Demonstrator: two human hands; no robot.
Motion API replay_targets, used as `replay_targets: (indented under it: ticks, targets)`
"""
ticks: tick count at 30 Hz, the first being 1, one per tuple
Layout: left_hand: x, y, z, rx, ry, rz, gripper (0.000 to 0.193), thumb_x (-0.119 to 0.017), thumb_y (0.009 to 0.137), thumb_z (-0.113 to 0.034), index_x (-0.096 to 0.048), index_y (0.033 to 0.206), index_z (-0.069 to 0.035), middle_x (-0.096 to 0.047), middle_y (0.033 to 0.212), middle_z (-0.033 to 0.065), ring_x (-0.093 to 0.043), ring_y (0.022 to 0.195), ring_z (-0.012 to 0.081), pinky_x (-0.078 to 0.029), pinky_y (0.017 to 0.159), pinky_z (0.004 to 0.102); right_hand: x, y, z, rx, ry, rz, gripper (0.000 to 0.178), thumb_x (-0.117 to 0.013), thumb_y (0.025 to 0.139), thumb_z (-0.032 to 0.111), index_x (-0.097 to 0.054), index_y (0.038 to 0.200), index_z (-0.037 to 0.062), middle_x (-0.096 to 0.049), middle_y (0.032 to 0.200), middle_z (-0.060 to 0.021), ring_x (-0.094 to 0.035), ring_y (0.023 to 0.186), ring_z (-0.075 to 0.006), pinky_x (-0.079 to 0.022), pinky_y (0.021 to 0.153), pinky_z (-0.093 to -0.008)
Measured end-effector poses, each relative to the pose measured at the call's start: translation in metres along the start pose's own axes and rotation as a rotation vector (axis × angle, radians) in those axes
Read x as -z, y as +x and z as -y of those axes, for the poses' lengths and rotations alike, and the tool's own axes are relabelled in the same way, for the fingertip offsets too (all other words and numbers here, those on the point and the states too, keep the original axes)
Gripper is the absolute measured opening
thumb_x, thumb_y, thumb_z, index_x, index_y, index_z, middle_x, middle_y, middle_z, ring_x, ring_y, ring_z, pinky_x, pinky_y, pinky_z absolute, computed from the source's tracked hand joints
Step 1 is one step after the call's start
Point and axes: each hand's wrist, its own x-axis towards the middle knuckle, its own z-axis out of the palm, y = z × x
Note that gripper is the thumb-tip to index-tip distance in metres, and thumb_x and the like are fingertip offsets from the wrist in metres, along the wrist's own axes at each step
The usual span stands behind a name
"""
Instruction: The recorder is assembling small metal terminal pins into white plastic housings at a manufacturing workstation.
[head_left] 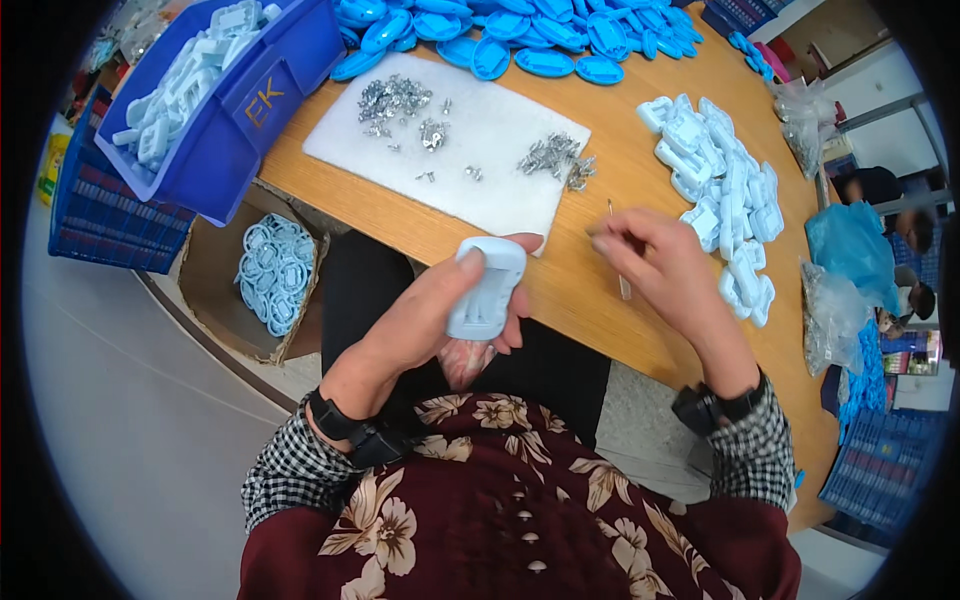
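the light-blue plastic housing [487, 292] sits in the left hand [422, 312], raised over the near edge of the counter [625, 115]. the thumb presses on its left rim and the other fingers wrap behind it to show along the right side, so this hand is closed around it. its hollow face is turned up, and its long axis runs near to far, the far end leaning slightly right.

the right hand [658, 262] is to the right of the housing and a little farther off, with a gap of bare wood between; the housing therefore lies left and slightly near of its fingertips. those fingers are curled, with thumb and forefinger drawn close together; whether they pinch anything i cannot tell. a slim metal tool [625, 287] shows just beside them, its length also near to far, and it is unclear whether it is held or lying there.

far and left of the right fingertips, the pile of small metal pieces [549, 156] spills over the right edge of the white foam sheet [490, 115].
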Motion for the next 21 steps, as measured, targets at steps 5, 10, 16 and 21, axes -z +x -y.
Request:
replay_targets:
  ticks: [5,10,16,21]
  targets:
    - [0.029,-0.018,-0.003,0.031,-0.038,-0.046,0.080,-0.035,0.103,-0.059,-0.038,0.148,0.007,-0.066,0.089,0.0113,-0.067,0.081,0.0202,-0.054,0.077,0.0322,-0.057,0.079,0.020,0.357,-0.218,-0.160,0.021,-0.068,0.089,0.027,-0.071,0.091,0.0060,-0.069,0.082,-0.0102,-0.063,0.082,-0.0286,-0.049,0.075,-0.0407]
    - [0.045,-0.027,-0.018,-0.026,-0.012,-0.071,0.064,-0.053,0.101,-0.042,-0.045,0.144,0.004,-0.066,0.089,0.0102,-0.066,0.082,0.0181,-0.054,0.077,0.0314,-0.080,0.117,0.036,0.423,-0.475,-0.134,0.017,-0.068,0.087,0.025,-0.074,0.090,0.0099,-0.070,0.083,-0.0072,-0.062,0.085,-0.0284,-0.045,0.076,-0.0433]
    - [0.056,-0.029,-0.026,-0.067,-0.092,-0.242,0.048,-0.061,0.098,-0.023,-0.050,0.139,0.000,-0.065,0.091,0.0077,-0.066,0.081,0.0173,-0.055,0.076,0.0323,-0.071,0.112,0.039,0.357,-0.458,-0.098,0.017,-0.067,0.087,0.027,-0.075,0.088,0.0123,-0.070,0.083,-0.0057,-0.062,0.085,-0.0266,-0.043,0.078,-0.0435]
    - [0.052,-0.024,-0.028,-0.103,-0.104,-0.253,0.049,-0.059,0.099,-0.022,-0.047,0.141,0.002,-0.064,0.088,0.0040,-0.065,0.080,0.0152,-0.054,0.072,0.0295,-0.072,0.108,0.035,0.364,-0.486,-0.186,0.018,-0.067,0.085,0.028,-0.076,0.087,0.0129,-0.069,0.082,-0.0045,-0.061,0.088,-0.0262,-0.043,0.079,-0.0441]
